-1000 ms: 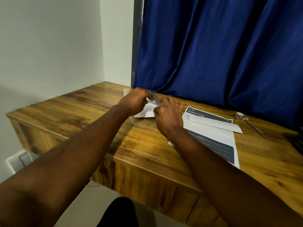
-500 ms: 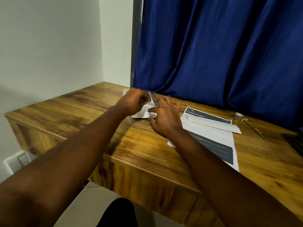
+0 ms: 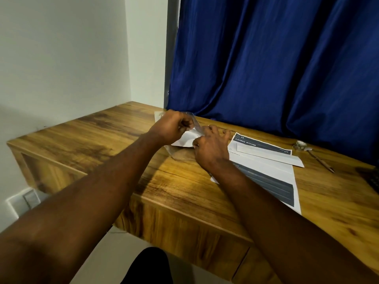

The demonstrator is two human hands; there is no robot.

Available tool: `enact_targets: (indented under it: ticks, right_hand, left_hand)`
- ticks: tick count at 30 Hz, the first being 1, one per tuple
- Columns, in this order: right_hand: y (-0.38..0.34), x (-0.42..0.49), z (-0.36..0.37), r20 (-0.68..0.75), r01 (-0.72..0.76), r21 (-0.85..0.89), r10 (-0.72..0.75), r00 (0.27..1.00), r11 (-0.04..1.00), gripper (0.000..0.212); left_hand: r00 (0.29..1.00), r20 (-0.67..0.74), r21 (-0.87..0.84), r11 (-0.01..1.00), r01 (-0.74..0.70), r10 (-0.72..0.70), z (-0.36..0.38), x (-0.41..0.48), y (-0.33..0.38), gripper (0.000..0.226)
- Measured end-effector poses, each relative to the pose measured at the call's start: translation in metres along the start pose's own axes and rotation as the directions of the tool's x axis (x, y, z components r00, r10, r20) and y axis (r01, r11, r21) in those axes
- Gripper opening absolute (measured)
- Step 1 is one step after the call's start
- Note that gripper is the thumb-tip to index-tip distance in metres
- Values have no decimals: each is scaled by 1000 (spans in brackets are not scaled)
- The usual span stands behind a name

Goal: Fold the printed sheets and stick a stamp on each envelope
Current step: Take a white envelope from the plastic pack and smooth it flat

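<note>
Currently, your left hand point(image 3: 174, 129) is curled, its fingertips pinching the upper end of a thin clear strip point(image 3: 194, 123) that is raised off the desk point(image 3: 123, 140). Your right hand point(image 3: 211, 149) meets the strip's lower end; its outer fingers lie spread toward the printed sheets. Whether its thumb and forefinger pinch the strip or press the paper cannot be determined. The white envelope point(image 3: 185, 139) lies under both hands near the desk's back edge, just left of the folded sheet point(image 3: 266, 149).

Probable faults from this position:
- The strip, if adhesive, curls onto itself or onto your fingertips because it is held slack.
- The envelope slides during application, since nothing visibly pins it, giving a crooked stamp.
- Your right forearm, crossing the flat sheet point(image 3: 270, 175), drags or creases it.
</note>
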State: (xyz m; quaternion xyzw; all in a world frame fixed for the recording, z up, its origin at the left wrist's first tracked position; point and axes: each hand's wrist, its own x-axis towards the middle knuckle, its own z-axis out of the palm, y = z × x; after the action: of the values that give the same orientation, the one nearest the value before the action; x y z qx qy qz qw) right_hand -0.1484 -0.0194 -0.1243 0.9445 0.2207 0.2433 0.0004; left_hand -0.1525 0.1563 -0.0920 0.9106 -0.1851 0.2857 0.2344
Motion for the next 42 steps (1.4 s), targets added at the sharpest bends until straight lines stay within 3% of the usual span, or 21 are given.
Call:
enact_targets:
  ticks: [8, 13, 20, 25, 29, 35, 40, 42]
  right_hand:
    - [6, -2, 3, -57, 51, 88, -46, 997, 995, 23]
    - [5, 0, 5, 8, 91, 102, -93, 996, 991, 47]
    - [-2, 5, 11, 151, 4, 188, -33, 988, 982, 49]
    - [2, 7, 10, 146, -84, 249, 48, 988, 965, 36]
    - [3, 4, 14, 33, -33, 256, 25, 999, 966, 25]
    - [2, 4, 12, -68, 90, 148, -81, 994, 985, 26]
    - [6, 5, 16, -101, 74, 177, -57, 993, 981, 25]
    - [7, 5, 18, -133, 75, 195, -50, 990, 978, 23]
  left_hand:
    - [1000, 8, 4, 1000, 29, -29, 2, -2, -3, 21]
    - [1000, -13, -11, 1000, 21, -21, 2, -1, 2, 23]
    - [999, -12, -38, 999, 31, -31, 4, 0, 1, 20]
    - [975, 175, 4, 990, 142, -141, 9, -6, -9, 29]
    - [944, 250, 66, 976, 207, -217, 5, -8, -15, 33]
    - [895, 354, 109, 962, 249, -272, -6, -7, -16, 44]
    - [774, 531, 153, 937, 314, -346, -11, -5, -17, 75]
    - [778, 525, 167, 938, 302, -344, -9, -8, -20, 81]
